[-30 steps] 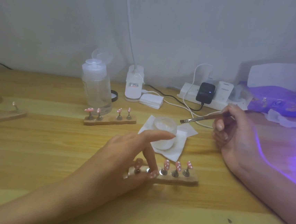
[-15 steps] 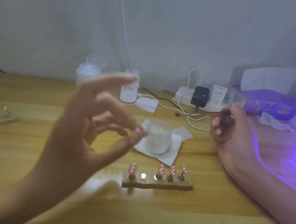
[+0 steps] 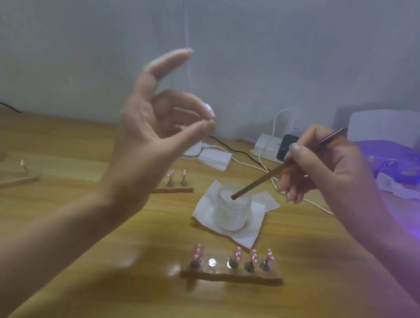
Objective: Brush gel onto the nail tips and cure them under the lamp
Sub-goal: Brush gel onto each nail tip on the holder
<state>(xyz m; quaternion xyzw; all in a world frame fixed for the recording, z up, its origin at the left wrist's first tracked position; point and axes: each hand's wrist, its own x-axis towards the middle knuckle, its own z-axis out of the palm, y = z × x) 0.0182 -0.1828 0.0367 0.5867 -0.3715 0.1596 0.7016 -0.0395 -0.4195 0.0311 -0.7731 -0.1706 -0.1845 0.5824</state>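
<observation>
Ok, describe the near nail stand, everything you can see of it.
The stand is a narrow strip, wood by its look, with rough, uneven edges. It lies flat on the table in front of the jar, apart from it. Five shiny round seats run along its top. Four hold pink tips with white dots, upright on short stems; the second seat from the left is bare. Nothing but the table touches it.
</observation>
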